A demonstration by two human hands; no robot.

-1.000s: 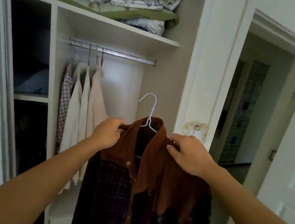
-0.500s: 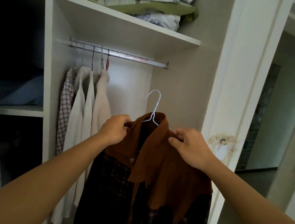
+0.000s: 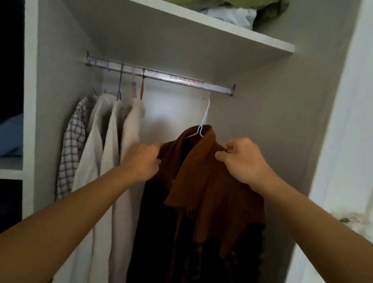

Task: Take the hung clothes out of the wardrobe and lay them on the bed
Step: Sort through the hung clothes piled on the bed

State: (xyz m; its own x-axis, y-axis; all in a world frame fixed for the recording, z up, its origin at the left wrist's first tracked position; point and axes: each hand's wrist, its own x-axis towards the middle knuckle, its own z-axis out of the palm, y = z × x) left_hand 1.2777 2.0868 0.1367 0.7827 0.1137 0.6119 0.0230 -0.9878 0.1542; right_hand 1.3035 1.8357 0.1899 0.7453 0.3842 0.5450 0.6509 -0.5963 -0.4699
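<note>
A brown shirt with dark plaid panels hangs on a white wire hanger inside the wardrobe opening. The hanger's hook is below the metal rail and off it. My left hand grips the shirt's left shoulder. My right hand pinches its right shoulder by the collar. At the rail's left end hang a checked shirt and pale garments on several hangers.
A white shelf above the rail carries folded bedding. The left compartment holds a blue folded item. A white door frame bounds the wardrobe on the right.
The view has moved left and closer to the wardrobe. Both hands have carried the brown shirt further in, with the hanger hook now nearer the rail.
</note>
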